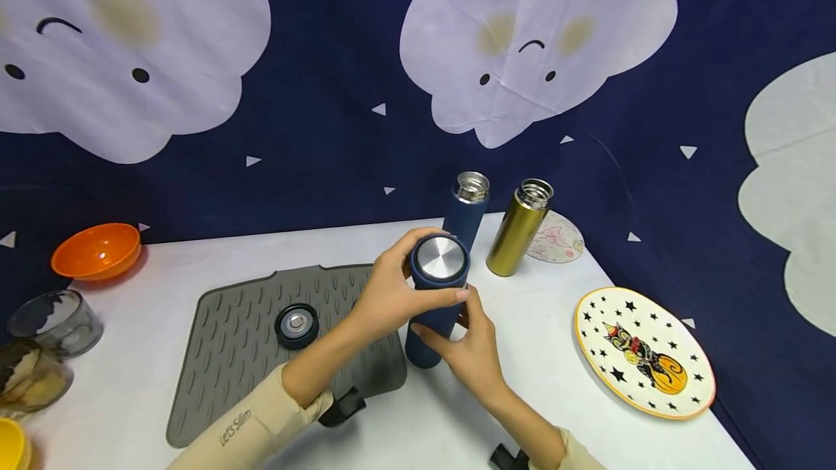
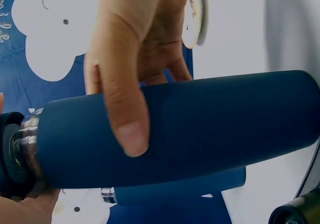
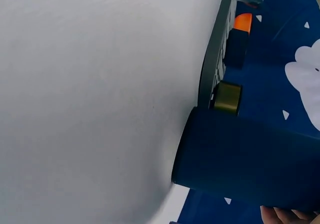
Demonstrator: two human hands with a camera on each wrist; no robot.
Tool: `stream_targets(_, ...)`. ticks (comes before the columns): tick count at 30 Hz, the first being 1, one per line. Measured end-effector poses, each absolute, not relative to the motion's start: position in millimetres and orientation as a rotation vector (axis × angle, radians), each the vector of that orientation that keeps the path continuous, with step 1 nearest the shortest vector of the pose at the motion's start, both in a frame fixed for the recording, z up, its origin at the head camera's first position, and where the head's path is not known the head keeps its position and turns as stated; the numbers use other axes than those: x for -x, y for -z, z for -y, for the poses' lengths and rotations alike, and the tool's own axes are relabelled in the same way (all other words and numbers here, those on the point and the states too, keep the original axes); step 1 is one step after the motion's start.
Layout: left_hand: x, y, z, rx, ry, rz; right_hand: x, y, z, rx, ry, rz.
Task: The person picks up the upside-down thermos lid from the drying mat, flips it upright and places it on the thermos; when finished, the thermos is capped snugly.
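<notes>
Flask: navy flask [image 1: 432, 310] stands upright on the white surface [image 1: 542, 383], base at the right edge of the grey mat [image 1: 248, 339]; long axis vertical, leaning slightly toward the camera.
Cap: steel-topped cap [image 1: 441, 260] sits on the flask's mouth, directly above the body, in line with the axis.
Left hand: left hand [image 1: 392, 292] comes in from the left, fingers curled round the cap's rim, thumb across the near side (the nearer hand to the cap).
Right hand: right hand [image 1: 472, 350] sits lower, from the right; fingers wrap the flask's body, gripping it (thumb shows plainly in the left wrist view).
Pose: both forearms rise from the bottom edge, wrists bent inward, meeting at the flask.
Nearby: second navy flask [image 1: 466, 210] and gold flask [image 1: 518, 229] stand open just behind; loose cap [image 1: 297, 325] lies on the mat; cat plate [image 1: 643, 354] well to the right.
</notes>
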State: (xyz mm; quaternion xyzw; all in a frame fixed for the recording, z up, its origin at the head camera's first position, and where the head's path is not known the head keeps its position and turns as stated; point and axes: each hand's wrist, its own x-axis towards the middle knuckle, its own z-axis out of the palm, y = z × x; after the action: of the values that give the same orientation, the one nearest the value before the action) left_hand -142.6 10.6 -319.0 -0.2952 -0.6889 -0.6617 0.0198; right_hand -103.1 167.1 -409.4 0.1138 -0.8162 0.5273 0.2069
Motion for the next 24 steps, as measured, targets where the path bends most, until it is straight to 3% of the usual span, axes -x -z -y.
stream_targets(18, 165.1, 341.5, -5.9, 1.055, 1.804, 2.268, 103.2, 406.8, -166.7, -0.307, -1.470, 2.282)
stream_targets(24, 170.0, 344.6, 7.4, 1.242, 2.049, 2.105, 103.0, 408.7, -164.9, -0.264, -1.486, 2.283)
